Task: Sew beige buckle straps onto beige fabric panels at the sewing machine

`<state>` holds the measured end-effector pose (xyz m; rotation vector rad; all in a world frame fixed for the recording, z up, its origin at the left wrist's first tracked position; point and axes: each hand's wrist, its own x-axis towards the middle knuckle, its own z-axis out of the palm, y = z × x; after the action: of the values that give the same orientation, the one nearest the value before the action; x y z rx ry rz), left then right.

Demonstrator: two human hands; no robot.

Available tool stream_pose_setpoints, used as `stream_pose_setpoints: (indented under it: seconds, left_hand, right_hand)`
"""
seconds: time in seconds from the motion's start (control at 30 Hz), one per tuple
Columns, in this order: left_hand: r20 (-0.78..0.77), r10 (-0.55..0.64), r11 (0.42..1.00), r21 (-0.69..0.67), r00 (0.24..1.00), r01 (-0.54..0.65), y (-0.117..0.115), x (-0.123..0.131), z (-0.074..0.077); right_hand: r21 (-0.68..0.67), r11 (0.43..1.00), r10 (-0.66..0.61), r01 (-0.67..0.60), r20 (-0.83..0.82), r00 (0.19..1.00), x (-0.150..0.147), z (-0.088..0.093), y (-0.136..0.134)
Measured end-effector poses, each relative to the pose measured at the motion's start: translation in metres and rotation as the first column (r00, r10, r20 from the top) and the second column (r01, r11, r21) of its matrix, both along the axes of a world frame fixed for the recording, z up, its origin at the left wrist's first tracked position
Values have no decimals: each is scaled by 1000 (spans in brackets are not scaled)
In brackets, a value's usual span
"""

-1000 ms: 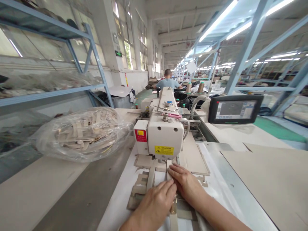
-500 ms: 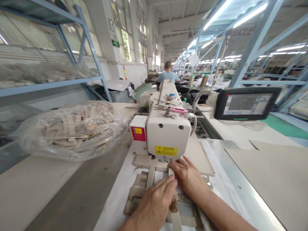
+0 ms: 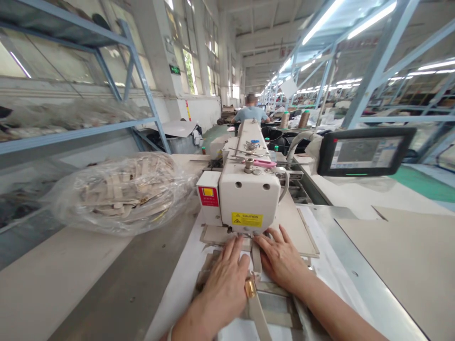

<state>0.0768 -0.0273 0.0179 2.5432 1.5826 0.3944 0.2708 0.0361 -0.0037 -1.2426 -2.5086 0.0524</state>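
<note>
My left hand lies palm down, fingers stretched forward over a beige strap and the flat template below the sewing machine head. My right hand is also palm down with fingers spread, its fingertips at the strap's far end under the head. Between the hands runs a beige strap. A shiny gold-coloured metal fitting sits on the strap beside my left thumb. Toward me the strap's tail trails over the template. The needle area is mostly hidden.
At left, a clear plastic bag holds many beige straps. A touchscreen panel stands at right, with a beige board on the table below. Tools and pink snips rest atop the machine. A person sits farther ahead.
My left hand has moved forward to the machine head and its fingers have straightened. My right hand stays near the needle, its fingers more spread. The gold-coloured fitting now shows more clearly.
</note>
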Motion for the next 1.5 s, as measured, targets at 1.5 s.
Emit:
stream_pose_setpoints:
  seconds: [1.5]
  left_hand:
    - [-100, 87, 989, -113, 991, -98, -16, -6, 7]
  right_hand:
    - [14, 996, -91, 90, 116, 989, -16, 14, -30]
